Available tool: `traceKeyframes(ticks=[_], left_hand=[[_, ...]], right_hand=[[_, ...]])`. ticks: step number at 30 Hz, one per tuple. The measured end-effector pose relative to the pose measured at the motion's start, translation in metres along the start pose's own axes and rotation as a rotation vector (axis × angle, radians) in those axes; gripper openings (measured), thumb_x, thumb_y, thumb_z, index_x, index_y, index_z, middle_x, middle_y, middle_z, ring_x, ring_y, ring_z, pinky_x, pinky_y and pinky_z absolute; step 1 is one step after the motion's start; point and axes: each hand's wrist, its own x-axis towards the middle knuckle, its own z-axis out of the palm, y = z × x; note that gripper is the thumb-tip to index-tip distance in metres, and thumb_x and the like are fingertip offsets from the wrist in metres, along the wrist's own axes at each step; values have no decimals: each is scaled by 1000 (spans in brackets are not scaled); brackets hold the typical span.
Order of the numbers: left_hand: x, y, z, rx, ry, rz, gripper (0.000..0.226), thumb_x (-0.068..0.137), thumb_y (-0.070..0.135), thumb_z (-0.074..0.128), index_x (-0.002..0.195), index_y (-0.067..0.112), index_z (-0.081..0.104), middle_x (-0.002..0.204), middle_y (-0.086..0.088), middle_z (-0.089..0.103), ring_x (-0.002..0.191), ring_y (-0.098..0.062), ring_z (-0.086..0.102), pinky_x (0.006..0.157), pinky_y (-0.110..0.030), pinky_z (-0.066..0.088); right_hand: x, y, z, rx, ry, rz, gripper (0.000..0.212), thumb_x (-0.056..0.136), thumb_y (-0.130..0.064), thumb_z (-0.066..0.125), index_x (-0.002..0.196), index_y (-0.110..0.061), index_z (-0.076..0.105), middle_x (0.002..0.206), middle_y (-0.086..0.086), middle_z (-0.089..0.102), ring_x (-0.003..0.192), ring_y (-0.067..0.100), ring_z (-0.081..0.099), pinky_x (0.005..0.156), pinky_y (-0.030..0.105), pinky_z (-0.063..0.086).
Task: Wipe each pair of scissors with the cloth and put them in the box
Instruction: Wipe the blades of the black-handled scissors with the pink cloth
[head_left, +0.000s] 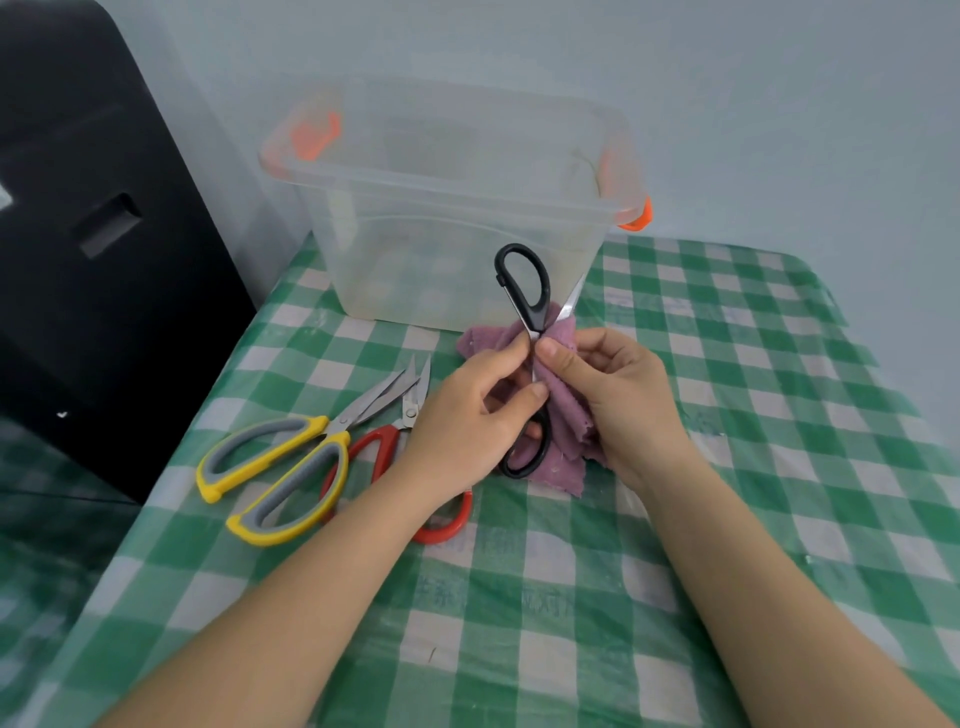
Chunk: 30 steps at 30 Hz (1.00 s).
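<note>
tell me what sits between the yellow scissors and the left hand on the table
In the head view, the red-handled scissors lie between the yellow scissors and the left hand, partly under that hand's wrist.

Two bare forearms and hands, seen from above

Both arms enter from the lower edge uncovered, with no sleeve in view on either. The left hand (462, 415) and the right hand (618, 400) wear no glove, ring, watch or bracelet that shows. The visible fingernails are short and unpainted. The wide-angle lens makes the forearms look broad near the bottom edge and narrower toward the wrists.
</note>
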Motion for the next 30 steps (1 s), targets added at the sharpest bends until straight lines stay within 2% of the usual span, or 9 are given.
traceKeyframes(ticks=[4,7,9,13,18,21,25,27,30], left_hand=[[2,-2,-1,-110,-17,-41,43,94,20,61,137,22,55,100,7,69,83,-3,66,82,-22,54],[1,1,-3,-212,-35,-61,39,95,8,58,133,15,58,87,8,64,75,-2,62,68,-13,51],[1,3,-4,-257,-25,-75,37,95,4,57,130,13,58,84,7,61,75,-1,61,67,-13,51],[2,0,-4,-256,6,-85,37,95,10,58,131,17,58,83,14,61,84,-12,63,81,-26,56],[1,2,-3,-192,-12,-50,41,95,13,59,136,13,54,89,8,65,74,-4,65,72,-16,53],[0,3,-3,-166,-9,-47,43,95,15,60,138,17,53,93,15,65,73,4,65,73,-11,50],[-1,3,-3,-88,-6,-38,48,95,19,60,141,25,48,106,30,58,82,21,57,76,-2,43],[-1,1,-3,-49,-8,-30,48,95,21,60,141,27,47,107,31,58,88,22,55,82,-4,43],[0,-2,-2,-25,-13,-34,50,95,23,60,143,28,45,121,17,62,104,9,58,94,-18,46]], right_hand=[[-2,-4,-2,56,-32,25,6,89,-6,64,85,-1,64,57,5,65,41,12,58,39,17,43],[-1,-8,-4,85,-59,48,9,91,-2,60,87,-5,68,69,6,72,58,14,66,53,23,54],[-2,-11,-5,113,-95,86,15,92,-3,56,93,-5,70,79,10,73,67,18,69,57,25,57],[-6,-16,-5,150,-134,137,28,95,-4,47,116,3,65,90,20,68,55,15,64,39,17,45],[-5,-11,-3,119,-52,75,10,88,-3,63,93,-8,70,69,3,72,48,11,64,38,17,45],[0,-6,-4,148,-31,33,21,71,-8,72,92,-7,69,77,6,75,62,14,70,54,25,56],[3,-3,-3,141,-27,18,33,66,-12,74,97,-4,67,82,7,75,68,16,70,65,28,60],[1,-3,-2,120,-32,13,31,67,-13,74,96,-5,66,81,6,74,68,15,70,63,27,59],[0,-3,-2,74,-17,8,19,76,-8,73,93,-7,66,79,6,75,65,15,69,61,26,58]])
